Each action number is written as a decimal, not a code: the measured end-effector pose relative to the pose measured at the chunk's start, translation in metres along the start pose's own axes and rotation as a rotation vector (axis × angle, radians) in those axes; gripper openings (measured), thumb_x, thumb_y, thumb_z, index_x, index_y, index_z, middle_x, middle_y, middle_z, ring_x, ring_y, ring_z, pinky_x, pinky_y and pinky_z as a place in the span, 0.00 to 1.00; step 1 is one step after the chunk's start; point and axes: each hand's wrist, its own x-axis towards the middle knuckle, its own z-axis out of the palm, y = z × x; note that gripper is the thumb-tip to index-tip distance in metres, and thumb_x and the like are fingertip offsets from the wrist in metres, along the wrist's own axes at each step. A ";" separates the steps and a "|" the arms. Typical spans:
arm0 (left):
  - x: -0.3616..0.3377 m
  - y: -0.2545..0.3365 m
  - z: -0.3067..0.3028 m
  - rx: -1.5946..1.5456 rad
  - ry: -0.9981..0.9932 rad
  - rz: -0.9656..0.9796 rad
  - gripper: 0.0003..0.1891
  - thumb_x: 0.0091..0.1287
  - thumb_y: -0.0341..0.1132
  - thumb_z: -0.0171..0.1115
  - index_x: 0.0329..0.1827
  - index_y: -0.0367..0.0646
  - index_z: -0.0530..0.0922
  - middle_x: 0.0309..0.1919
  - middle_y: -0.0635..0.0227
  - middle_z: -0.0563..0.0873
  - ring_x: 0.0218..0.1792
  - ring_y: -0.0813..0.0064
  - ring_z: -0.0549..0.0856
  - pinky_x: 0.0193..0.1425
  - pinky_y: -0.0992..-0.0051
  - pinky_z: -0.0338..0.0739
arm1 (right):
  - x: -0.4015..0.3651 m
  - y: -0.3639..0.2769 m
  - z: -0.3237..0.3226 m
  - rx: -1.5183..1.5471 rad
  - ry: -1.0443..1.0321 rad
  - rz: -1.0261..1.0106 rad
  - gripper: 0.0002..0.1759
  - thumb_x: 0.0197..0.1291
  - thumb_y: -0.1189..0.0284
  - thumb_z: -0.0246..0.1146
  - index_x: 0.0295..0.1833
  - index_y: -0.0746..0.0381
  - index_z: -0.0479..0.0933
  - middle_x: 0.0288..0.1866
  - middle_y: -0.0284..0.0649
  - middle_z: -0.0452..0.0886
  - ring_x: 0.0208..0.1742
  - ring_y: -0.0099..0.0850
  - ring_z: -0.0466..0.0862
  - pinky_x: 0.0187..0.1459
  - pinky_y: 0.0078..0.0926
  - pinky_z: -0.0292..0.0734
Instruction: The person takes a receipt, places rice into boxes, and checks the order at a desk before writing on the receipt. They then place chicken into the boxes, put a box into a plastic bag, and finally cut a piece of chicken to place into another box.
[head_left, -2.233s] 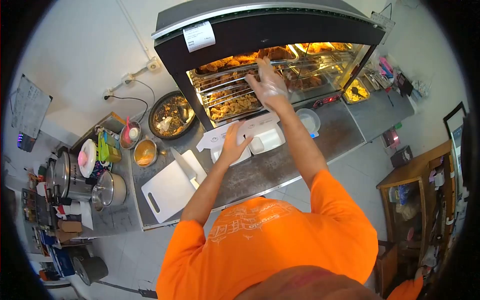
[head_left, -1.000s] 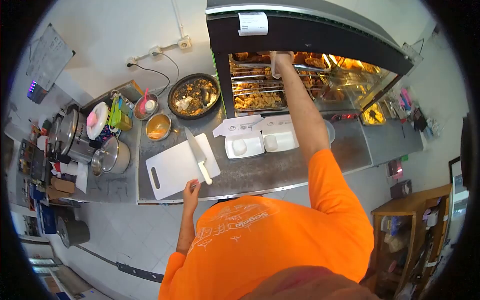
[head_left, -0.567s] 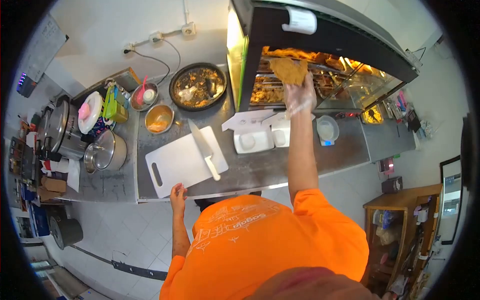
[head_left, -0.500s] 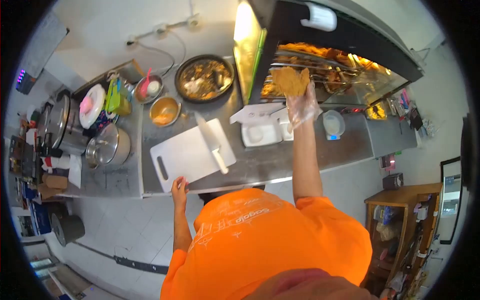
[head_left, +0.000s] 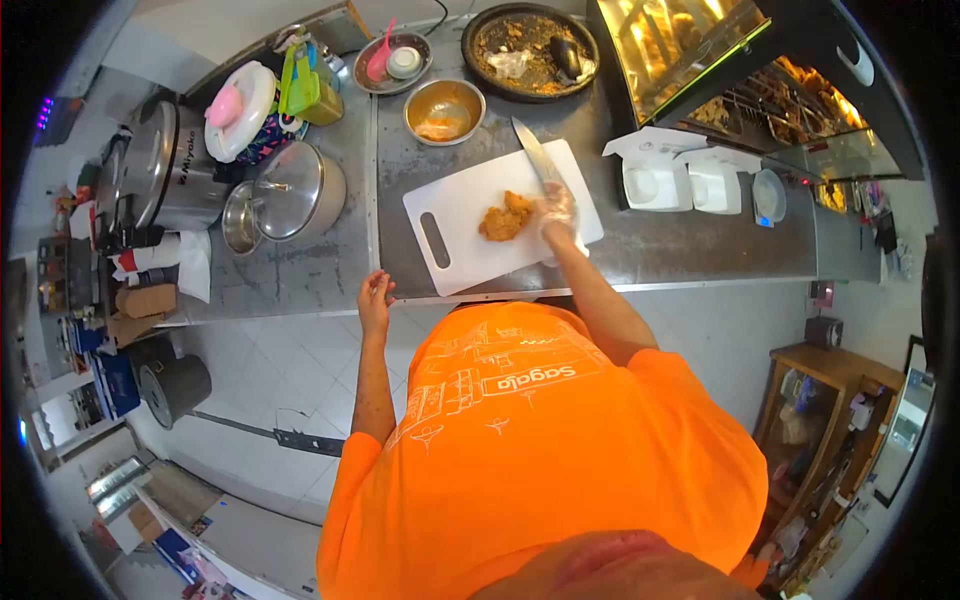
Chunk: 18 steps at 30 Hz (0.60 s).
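Observation:
A piece of fried chicken (head_left: 506, 217) lies on the white cutting board (head_left: 465, 200). Just right of it is my right hand (head_left: 556, 212), in a clear plastic glove, with its fingers curled over the handle of a kitchen knife (head_left: 536, 153). The blade points away from me across the board; the hand covers most of the handle. My left hand (head_left: 376, 290) is bare and hangs by the counter's front edge, left of the board. Its fingers are loosely bent and apart, holding nothing I can see.
Behind the board stand a metal bowl (head_left: 444, 112) and a dark stone mortar dish (head_left: 530, 52) with crumbs. White takeaway boxes (head_left: 655, 185) lie open at right, below the lit display case (head_left: 690, 50). Pots (head_left: 300, 190) stand at left.
My right hand has come back from the display case to the board. The fried chicken it held is now on the board, and the hand is at the knife. My view has shifted.

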 end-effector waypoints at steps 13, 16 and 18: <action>0.091 0.095 0.119 0.364 -0.141 0.666 0.13 0.64 0.35 0.62 0.48 0.40 0.78 0.39 0.62 0.83 0.44 0.69 0.82 0.50 0.71 0.73 | 0.002 -0.158 -0.082 -0.500 -0.626 0.584 0.17 0.66 0.60 0.47 0.53 0.56 0.73 0.43 0.52 0.83 0.46 0.50 0.82 0.47 0.46 0.76; 0.118 0.100 0.181 0.418 -0.280 0.961 0.11 0.63 0.39 0.62 0.44 0.44 0.79 0.37 0.64 0.83 0.43 0.65 0.80 0.52 0.64 0.70 | -0.025 -0.179 -0.045 -0.903 -0.839 0.140 0.17 0.67 0.60 0.46 0.46 0.58 0.76 0.44 0.51 0.83 0.46 0.50 0.82 0.48 0.47 0.76; 0.132 0.085 0.204 0.477 -0.334 1.039 0.11 0.63 0.41 0.62 0.42 0.45 0.80 0.36 0.66 0.82 0.44 0.65 0.79 0.51 0.64 0.69 | -0.036 -0.146 -0.023 -0.903 -0.817 0.402 0.17 0.67 0.60 0.46 0.48 0.57 0.75 0.44 0.50 0.82 0.46 0.50 0.82 0.47 0.46 0.76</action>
